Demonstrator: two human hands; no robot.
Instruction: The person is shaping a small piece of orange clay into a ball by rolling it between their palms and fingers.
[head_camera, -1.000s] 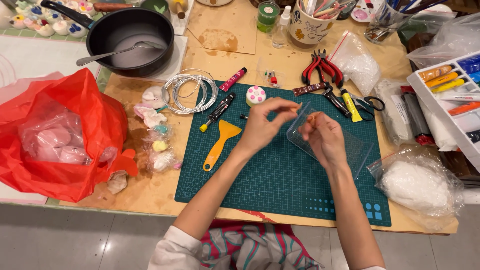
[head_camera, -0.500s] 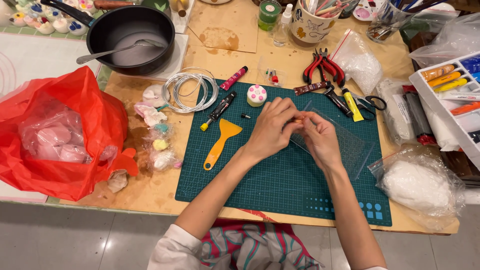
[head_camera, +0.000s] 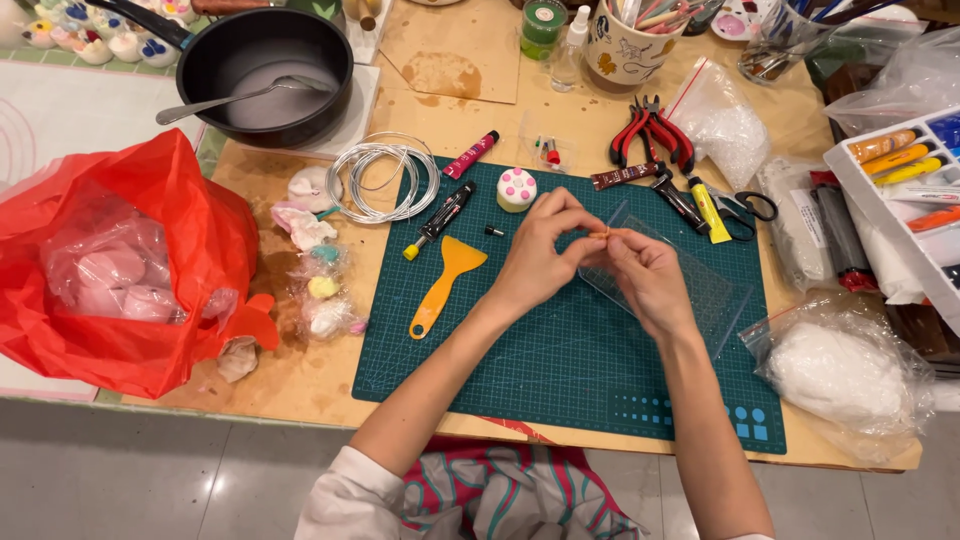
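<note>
Fingertips of the left hand (head_camera: 535, 255) and the right hand (head_camera: 645, 275) are pinched shut on one tiny orange bit (head_camera: 600, 235), held above the green cutting mat (head_camera: 560, 370). Shaping appears unfinished. One yellow scraper (head_camera: 445, 280), one wire coil (head_camera: 383, 177) and two red pliers (head_camera: 652, 132) are counted, untouched.

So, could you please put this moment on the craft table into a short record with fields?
surface: green cutting mat on a brown table
left hand: fingertips pinch a tiny orange piece
right hand: fingertips meet the same piece, above a clear plastic sheet
left of hands: orange scraper, black tube, wire coil
behind hands: red pliers, small white cake model
far left: red plastic bag, black pan
</note>
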